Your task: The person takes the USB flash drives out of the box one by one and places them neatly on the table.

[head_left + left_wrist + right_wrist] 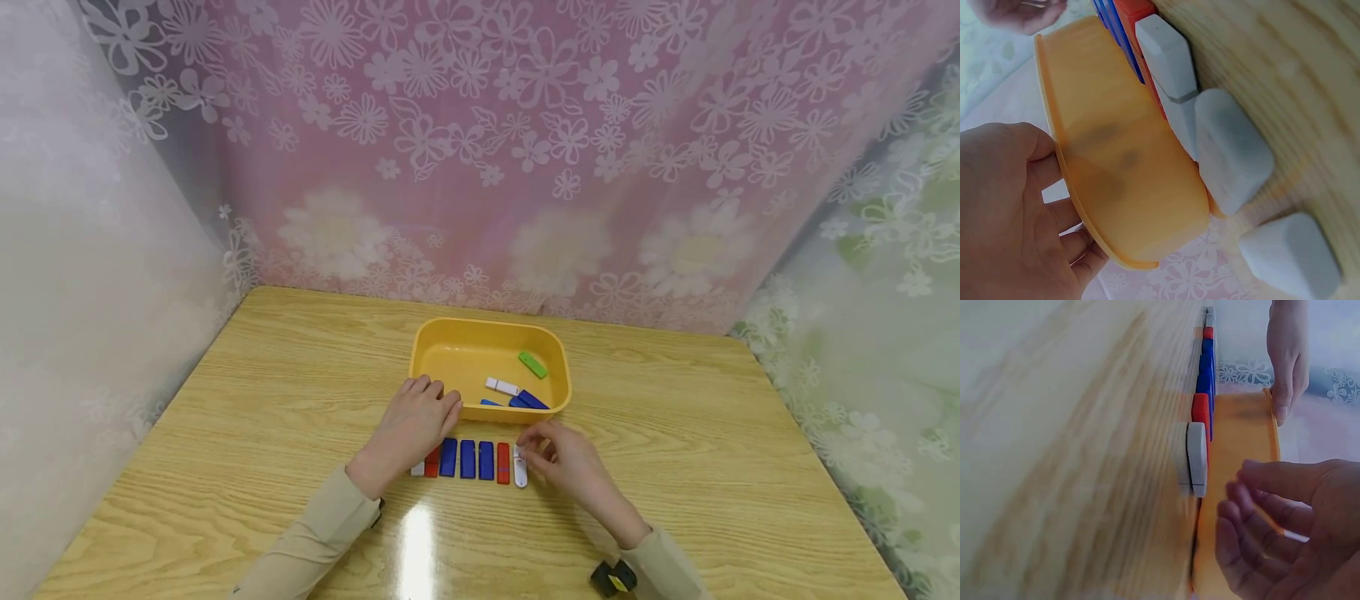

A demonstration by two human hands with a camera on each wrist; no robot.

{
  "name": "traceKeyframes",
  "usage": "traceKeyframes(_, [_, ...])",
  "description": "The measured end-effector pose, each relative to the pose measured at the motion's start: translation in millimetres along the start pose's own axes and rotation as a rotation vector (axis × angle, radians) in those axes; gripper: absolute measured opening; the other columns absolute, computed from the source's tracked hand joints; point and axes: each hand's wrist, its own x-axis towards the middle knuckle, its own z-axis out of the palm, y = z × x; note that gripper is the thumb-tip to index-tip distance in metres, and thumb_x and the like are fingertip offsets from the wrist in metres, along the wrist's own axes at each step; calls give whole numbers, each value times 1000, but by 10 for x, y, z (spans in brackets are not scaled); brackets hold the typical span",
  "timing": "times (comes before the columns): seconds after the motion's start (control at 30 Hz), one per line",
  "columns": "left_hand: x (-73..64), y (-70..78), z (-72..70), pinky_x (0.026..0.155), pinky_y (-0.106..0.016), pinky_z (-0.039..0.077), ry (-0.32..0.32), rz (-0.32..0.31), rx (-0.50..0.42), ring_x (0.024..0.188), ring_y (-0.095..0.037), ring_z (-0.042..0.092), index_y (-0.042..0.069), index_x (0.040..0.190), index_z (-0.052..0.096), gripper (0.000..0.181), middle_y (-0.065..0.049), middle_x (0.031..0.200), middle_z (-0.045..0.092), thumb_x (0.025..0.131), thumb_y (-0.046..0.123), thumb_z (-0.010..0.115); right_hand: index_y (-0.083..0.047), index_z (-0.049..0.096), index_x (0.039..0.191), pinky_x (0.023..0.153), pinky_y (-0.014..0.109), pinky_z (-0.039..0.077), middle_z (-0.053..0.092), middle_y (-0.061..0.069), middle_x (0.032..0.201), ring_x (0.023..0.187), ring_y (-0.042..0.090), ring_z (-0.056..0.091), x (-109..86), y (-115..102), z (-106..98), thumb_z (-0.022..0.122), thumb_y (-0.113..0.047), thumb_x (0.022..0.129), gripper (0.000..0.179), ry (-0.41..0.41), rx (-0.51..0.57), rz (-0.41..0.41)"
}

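My left hand (417, 419) grips the near rim of a yellow plastic bin (450, 414), thumb on the outside and fingers over the edge, as the left wrist view shows. In front of the bin runs a row of USB flash drives, with blue ones such as this blue flash drive (468, 459) in the middle. A red flash drive (503, 463) and a white flash drive (521, 472) end the row on the right. Just beside that white one is my right hand (567, 461), fingers loosely bent with nothing between them. My left hand hides part of the row's left end.
Inside the bin lie a green flash drive (532, 365), a white flash drive (502, 387) and several blue ones along the near wall. The wooden table (675, 400) meets a pink flowered curtain (480, 208) at the back, with pale curtains at both sides.
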Motion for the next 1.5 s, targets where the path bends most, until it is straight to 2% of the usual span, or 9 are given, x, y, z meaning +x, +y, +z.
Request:
traceKeyframes(0.13, [3,0,0,73,-35,45,-4,-1,1,73,-22,46,14,84,60,24,-2,75,56,105,25,56,-13,73,93,63,22,50,70,-8,85,70,4,59,13,-21,-49,75,-13,92,2,40,-4,-85])
traceKeyframes(0.4, [1,-4,12,72,-34,44,3,3,4,72,-21,45,14,85,61,23,-1,74,56,105,25,57,-15,75,97,64,23,53,71,-4,90,73,8,62,147,-131,-251,75,-9,91,8,233,2,-143])
traceKeyframes(0.53, [-1,-2,7,72,-34,43,4,1,-5,72,-21,45,14,85,62,22,-2,75,56,104,24,58,-13,76,100,64,28,55,73,0,93,74,12,64,287,-150,-335,75,-9,92,9,267,-39,-177])
traceKeyframes(0.73, [-1,-2,-2,72,-35,44,-2,-4,-7,71,-21,45,14,85,62,22,-2,74,56,104,24,58,-8,75,108,69,34,57,71,5,99,78,16,65,567,-155,-333,73,-11,94,15,191,-132,-129])
traceKeyframes(1.03, [5,6,6,73,-35,44,-20,-14,8,75,-22,48,15,87,63,22,-2,77,58,105,26,57,-7,75,115,80,40,56,71,10,108,92,26,68,973,-96,-97,77,-17,91,25,14,-258,-62])
traceKeyframes(1.2, [-4,4,20,73,-35,45,-13,-6,21,75,-22,49,15,87,64,22,-2,78,59,105,26,57,-7,74,118,82,40,56,71,10,109,95,26,67,1080,-77,-12,78,-18,91,30,-68,-289,0])
traceKeyframes(1.37, [-8,-6,23,72,-34,44,12,4,22,74,-21,47,15,86,63,22,-2,77,58,104,25,58,-7,74,119,82,39,55,71,7,104,91,23,65,1142,-76,1,80,-17,88,34,-125,-306,29])
traceKeyframes(1.5, [-2,-12,26,72,-34,44,20,7,24,74,-22,48,15,86,63,22,-2,77,58,104,26,58,-9,75,115,80,37,53,69,4,97,85,20,62,1186,-51,19,81,-16,87,29,-150,-300,31])
